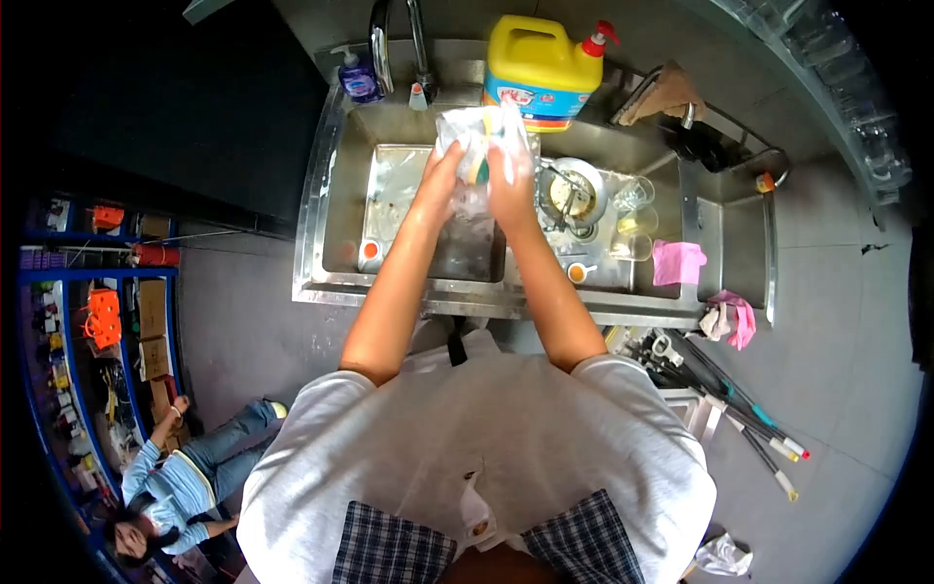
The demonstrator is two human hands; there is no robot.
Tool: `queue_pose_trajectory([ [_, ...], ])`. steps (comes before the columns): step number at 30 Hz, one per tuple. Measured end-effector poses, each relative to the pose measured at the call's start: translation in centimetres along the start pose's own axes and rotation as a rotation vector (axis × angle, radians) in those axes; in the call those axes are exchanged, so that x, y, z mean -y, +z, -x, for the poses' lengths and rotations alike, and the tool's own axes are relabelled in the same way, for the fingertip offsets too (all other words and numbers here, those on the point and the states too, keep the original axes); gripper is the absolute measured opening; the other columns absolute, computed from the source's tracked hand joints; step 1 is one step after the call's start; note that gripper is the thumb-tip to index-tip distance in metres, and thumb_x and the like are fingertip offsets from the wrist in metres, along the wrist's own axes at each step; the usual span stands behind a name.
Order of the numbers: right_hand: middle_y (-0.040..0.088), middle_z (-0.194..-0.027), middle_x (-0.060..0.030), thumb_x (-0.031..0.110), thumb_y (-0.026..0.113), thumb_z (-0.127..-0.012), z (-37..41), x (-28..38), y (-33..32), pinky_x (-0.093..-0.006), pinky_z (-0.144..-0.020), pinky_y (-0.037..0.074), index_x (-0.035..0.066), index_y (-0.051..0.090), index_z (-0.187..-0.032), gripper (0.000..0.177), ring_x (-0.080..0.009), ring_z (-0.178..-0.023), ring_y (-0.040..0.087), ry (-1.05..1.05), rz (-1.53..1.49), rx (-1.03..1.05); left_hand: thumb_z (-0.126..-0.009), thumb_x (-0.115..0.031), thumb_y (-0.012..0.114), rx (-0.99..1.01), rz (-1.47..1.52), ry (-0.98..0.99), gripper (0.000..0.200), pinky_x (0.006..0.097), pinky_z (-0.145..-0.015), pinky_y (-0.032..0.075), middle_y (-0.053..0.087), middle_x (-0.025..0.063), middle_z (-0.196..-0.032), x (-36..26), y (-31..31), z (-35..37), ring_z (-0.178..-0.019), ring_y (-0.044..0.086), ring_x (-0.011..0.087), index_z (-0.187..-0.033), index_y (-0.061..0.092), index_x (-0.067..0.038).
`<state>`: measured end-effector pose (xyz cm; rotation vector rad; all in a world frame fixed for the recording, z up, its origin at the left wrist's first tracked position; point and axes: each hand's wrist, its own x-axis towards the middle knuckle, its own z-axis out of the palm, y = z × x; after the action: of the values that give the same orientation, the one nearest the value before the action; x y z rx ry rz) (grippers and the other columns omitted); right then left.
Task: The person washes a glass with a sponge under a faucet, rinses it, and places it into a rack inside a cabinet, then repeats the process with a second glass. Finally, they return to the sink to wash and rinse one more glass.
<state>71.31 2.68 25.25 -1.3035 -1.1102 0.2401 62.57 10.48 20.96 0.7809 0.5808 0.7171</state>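
Note:
Over the left basin of a steel sink [326,200], both my hands are raised close together. My left hand [443,175] is closed on the near left side of a clear, shiny container [455,125], whose exact shape is blurred. A yellow-and-green sponge [484,167] shows between my hands, against the container. My right hand [511,180] is closed at the sponge's right side, with white suds on its fingers. Some of the fingers are hidden by glare and foam.
Behind stand a yellow jug [530,63], a faucet [418,49] and a purple soap bottle [358,78]. The right basin holds a metal bowl [595,185] and clear cups [637,219]. A pink cloth [678,263] hangs there. A person [185,477] is near shelves at left.

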Motion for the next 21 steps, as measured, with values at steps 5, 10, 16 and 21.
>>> queue_pose_trajectory([
  [5, 0.043, -0.136, -0.0242, 0.003, 0.041, -0.086, 1.3, -0.8, -0.3, -0.0354, -0.109, 0.027, -0.008, 0.038, -0.135, 0.05, -0.0334, -0.131, 0.038, 0.183, -0.161, 0.044, -0.096, -0.042, 0.043, 0.031, 0.221, -0.087, 0.044, 0.0379, -0.086, 0.051, 0.061, 0.0074, -0.117, 0.0, -0.3, -0.3, -0.102, 0.06, 0.0207, -0.124, 0.052, -0.009],
  [10, 0.047, -0.133, -0.0252, 0.005, 0.045, -0.085, -0.5, -2.6, 1.0, -0.0349, -0.106, 0.032, -0.007, 0.04, -0.133, 0.049, -0.0361, -0.127, 0.043, 0.258, -0.198, 0.002, -0.097, -0.041, 0.042, -0.006, 0.23, -0.189, 0.045, 0.0374, -0.086, 0.05, 0.059, 0.0075, -0.121, 0.1, 0.1, 0.9, -0.104, 0.06, 0.0218, -0.128, 0.05, -0.011],
  [16, 0.04, -0.137, -0.0271, 0.002, 0.043, -0.086, 2.3, 2.2, 0.9, -0.0424, -0.107, 0.03, -0.004, 0.04, -0.134, 0.048, -0.0442, -0.129, 0.036, -0.126, 0.105, 0.082, -0.093, -0.035, 0.053, 0.023, 0.096, -0.004, 0.044, 0.0354, -0.089, 0.049, 0.061, 0.0087, -0.117, 0.3, -1.8, 1.1, -0.104, 0.06, 0.0211, -0.127, 0.05, -0.007],
  [21, 0.041, -0.136, -0.0269, -0.003, 0.041, -0.084, 4.1, -0.8, 0.1, -0.0434, -0.108, 0.029, -0.003, 0.041, -0.133, 0.049, -0.0443, -0.13, 0.035, -0.18, 0.197, 0.281, -0.094, -0.042, 0.046, 0.012, 0.322, -0.042, 0.049, 0.0398, -0.094, 0.047, 0.058, 0.0101, -0.122, 1.2, -2.6, 1.8, -0.11, 0.058, 0.0243, -0.128, 0.048, -0.006],
])
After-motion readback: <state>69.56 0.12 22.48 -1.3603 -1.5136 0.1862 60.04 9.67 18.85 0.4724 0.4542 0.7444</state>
